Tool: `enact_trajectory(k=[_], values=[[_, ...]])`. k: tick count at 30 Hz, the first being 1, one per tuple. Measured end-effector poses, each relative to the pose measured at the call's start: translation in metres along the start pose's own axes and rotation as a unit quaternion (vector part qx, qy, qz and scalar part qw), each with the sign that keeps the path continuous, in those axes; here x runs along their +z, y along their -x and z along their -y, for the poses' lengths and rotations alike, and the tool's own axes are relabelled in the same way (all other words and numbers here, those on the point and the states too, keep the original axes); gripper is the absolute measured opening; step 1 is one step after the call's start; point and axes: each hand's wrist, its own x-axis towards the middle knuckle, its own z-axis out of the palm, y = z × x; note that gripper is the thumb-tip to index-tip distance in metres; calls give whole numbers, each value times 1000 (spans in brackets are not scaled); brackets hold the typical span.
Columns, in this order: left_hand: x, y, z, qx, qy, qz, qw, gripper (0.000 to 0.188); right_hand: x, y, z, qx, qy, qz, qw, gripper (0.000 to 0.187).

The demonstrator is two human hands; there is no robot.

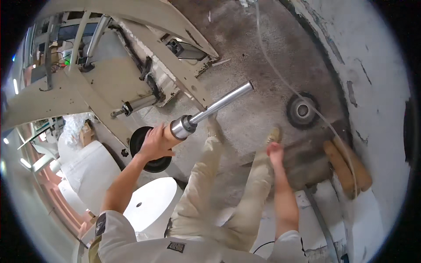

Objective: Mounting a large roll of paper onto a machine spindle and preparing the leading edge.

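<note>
My left hand (154, 143) is wrapped round a brown cardboard core tube (171, 136) at left of centre. Out of the tube's end comes a shiny steel shaft (223, 101) with a thick metal collar (183, 127), slanting up to the right. Just behind that hand is a black round disc (156, 165), partly covered by my fingers and wrist. My right hand (275, 151) hangs in front of my right leg, its fingers curled closed. Nothing shows in it, and it touches neither shaft nor tube.
A beige machine frame (105, 83) fills the upper left. Large white paper rolls (151, 204) stand at the lower left. On the floor lies a black wheel-like disc (302, 110), crossed by a clear hose (280, 76). Brown cardboard tubes (351, 164) lie by the right wall.
</note>
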Motion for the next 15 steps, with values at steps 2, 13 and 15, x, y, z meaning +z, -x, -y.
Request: enact_trajectory(k=[2,13,15], values=[[-2,49,41,-80,-45,50,995,117,70,18,-59,-33,462,-33,885,8],[-26,-44,-8,-37,423,-57,904,61,249,83,-127,-5,528,199,826,39],[-11,-46,30,-72,425,-139,892,47,306,95,-122,5,467,252,848,46]])
